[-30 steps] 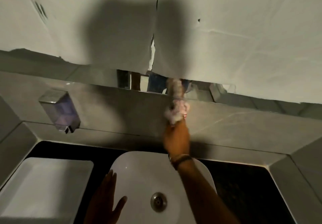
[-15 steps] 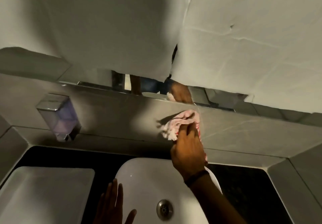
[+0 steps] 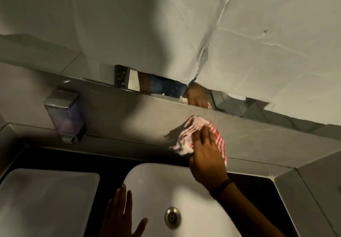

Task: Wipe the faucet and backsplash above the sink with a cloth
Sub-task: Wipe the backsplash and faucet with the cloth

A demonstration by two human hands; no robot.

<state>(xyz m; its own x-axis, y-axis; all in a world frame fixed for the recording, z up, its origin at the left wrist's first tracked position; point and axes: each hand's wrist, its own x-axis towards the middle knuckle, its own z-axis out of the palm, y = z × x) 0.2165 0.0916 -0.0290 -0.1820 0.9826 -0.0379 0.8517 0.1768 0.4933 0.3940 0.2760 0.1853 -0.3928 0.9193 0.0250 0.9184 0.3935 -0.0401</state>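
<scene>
Pressing a red-and-white striped cloth [image 3: 193, 137] flat against the grey tiled backsplash [image 3: 129, 118], the right hand [image 3: 206, 155] covers the cloth's lower right part with fingers extended; the crumpled remainder protrudes up and to the left of the fingertips. Contact point: the backsplash directly above the rear rim of the white sink [image 3: 151, 181], right of the sink's centreline. A dark band [image 3: 221, 183] encircles the right wrist. The left hand [image 3: 120, 216] is open, fingers spread, palm down at the sink's front left rim; whether it touches the rim cannot be determined. The metal drain [image 3: 172, 217] sits in the basin floor, between the two forearms. A wall-mounted soap dispenser [image 3: 66, 115] is fixed to the backsplash well to the left of the cloth, above a white rectangular tray [image 3: 46, 200] beside the sink. Creased white sheeting [image 3: 239, 34] covers the mirror [image 3: 166, 87] above the backsplash, leaving only a strip exposed along its lower edge.
</scene>
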